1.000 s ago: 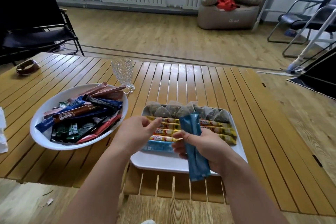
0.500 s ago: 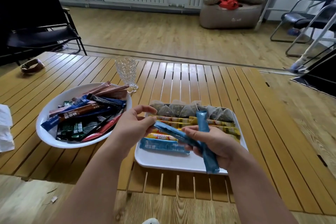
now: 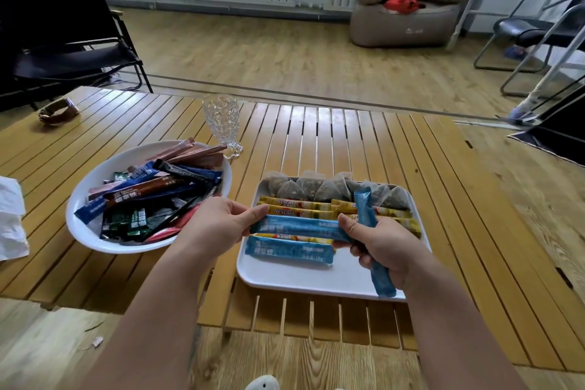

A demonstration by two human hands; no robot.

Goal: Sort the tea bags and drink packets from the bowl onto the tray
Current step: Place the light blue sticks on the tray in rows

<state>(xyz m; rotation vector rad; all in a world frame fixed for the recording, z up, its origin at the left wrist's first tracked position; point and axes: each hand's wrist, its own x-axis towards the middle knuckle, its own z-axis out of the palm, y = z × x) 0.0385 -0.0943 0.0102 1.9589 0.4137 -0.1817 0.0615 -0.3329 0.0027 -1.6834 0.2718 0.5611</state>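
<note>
Right now a light blue drink packet (image 3: 300, 226) is held level over the white tray (image 3: 304, 279), the left hand (image 3: 218, 225) pinching its 9 o'clock end and the right hand (image 3: 376, 244) gripping its 3 o'clock end along with a second blue packet (image 3: 367, 209) standing nearly upright in the fist. Below it lies another blue packet (image 3: 289, 250), with yellow packets (image 3: 294, 204) and tea bags (image 3: 316, 188) toward 12 o'clock; the white bowl (image 3: 95, 231) of mixed packets sits at 9 o'clock of the tray, a glass goblet (image 3: 221, 120) beyond it
</note>
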